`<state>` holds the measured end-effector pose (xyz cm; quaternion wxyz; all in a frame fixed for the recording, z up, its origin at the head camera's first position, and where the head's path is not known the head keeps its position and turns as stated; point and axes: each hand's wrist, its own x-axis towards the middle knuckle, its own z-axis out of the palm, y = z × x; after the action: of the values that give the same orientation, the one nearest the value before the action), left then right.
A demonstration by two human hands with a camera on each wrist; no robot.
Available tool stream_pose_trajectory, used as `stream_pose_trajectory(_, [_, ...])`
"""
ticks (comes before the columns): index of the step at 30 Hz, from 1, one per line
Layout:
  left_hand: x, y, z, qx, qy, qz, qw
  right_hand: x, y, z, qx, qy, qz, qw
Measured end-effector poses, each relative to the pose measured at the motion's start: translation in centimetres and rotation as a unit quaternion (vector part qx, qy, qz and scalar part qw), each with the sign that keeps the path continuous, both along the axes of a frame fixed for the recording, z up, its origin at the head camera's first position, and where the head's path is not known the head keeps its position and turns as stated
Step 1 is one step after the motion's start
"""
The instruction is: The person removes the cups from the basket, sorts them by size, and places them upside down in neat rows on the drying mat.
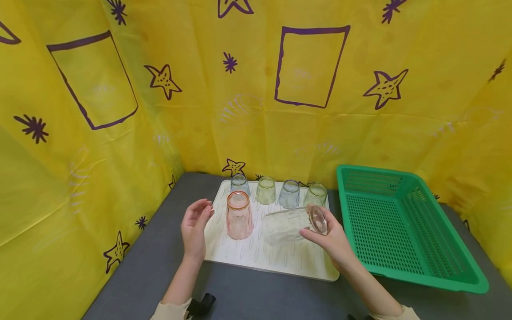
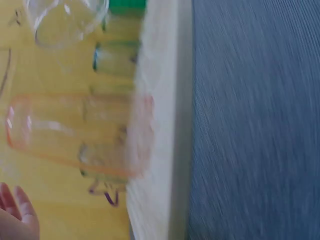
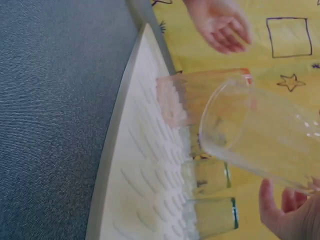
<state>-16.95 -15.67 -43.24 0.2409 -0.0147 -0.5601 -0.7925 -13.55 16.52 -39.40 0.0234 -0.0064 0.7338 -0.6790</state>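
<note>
A clear glass [image 1: 286, 226] lies sideways in the air above the white draining mat [image 1: 260, 258], its mouth to the left. My right hand [image 1: 329, 233] grips it near its thick base; the right wrist view shows the tilted clear glass [image 3: 265, 135] with fingers [image 3: 270, 205] at its far end. To the left, my left hand [image 1: 195, 229] hovers beside a tall pink glass [image 1: 239, 218], holding nothing, fingers loosely bent and apart from the glass. That pink glass stands on the mat, narrow end up.
Along the mat's back edge stand several short glasses, blue [image 1: 289, 194] and green [image 1: 266, 190]. A green plastic basket [image 1: 384, 231] sits to the right on the grey table [image 1: 160, 258]. Yellow patterned cloth [image 1: 256, 124] hangs behind and at the sides.
</note>
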Motion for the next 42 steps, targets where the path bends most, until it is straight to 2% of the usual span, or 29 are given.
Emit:
stream_pose_trajectory(3, [-1.0, -1.8, -1.3, -0.029, -0.069, 0.021, 0.9969, -0.5, -0.3, -0.4, 0.026, 0.005, -0.008, 0.9996])
stream_pose_trajectory(5, [-1.5, -2.7, -2.0, -0.063, -0.119, 0.016, 0.9907, -0.8, -0.4, -0.8, 0.054, 0.011, -0.016, 0.9984])
stream_pose_trajectory(8, [-1.7, -3.7, -2.9, -0.119, -0.188, -0.001, 0.9749, -1.4, -0.8, -1.1, 0.090, 0.021, -0.025, 0.9954])
stream_pose_trajectory(11, [-1.9, -4.2, -3.3, -0.160, -0.244, -0.024, 0.9563, -1.9, -1.2, -1.5, 0.105, 0.025, -0.034, 0.9937])
stream_pose_trajectory(16, [-2.1, -4.6, -3.9, -0.210, -0.294, -0.053, 0.9309, -2.6, -1.8, -2.1, 0.125, 0.031, -0.042, 0.9908])
stream_pose_trajectory(19, [-2.1, -4.8, -4.1, -0.228, -0.306, -0.063, 0.9220, -2.9, -2.3, -2.2, 0.144, 0.034, -0.044, 0.9881])
stream_pose_trajectory(29, [-2.1, -4.7, -4.3, -0.237, -0.303, -0.068, 0.9207, -4.0, -3.4, -1.8, 0.207, 0.055, -0.045, 0.9759])
stream_pose_trajectory(34, [-2.1, -4.7, -4.5, -0.240, -0.298, -0.070, 0.9211, -4.5, -3.9, -1.9, 0.220, 0.052, -0.046, 0.9729])
stream_pose_trajectory(42, [-2.2, -4.8, -4.7, -0.247, -0.295, -0.080, 0.9195, -5.4, -4.6, -2.2, 0.242, 0.080, -0.036, 0.9664])
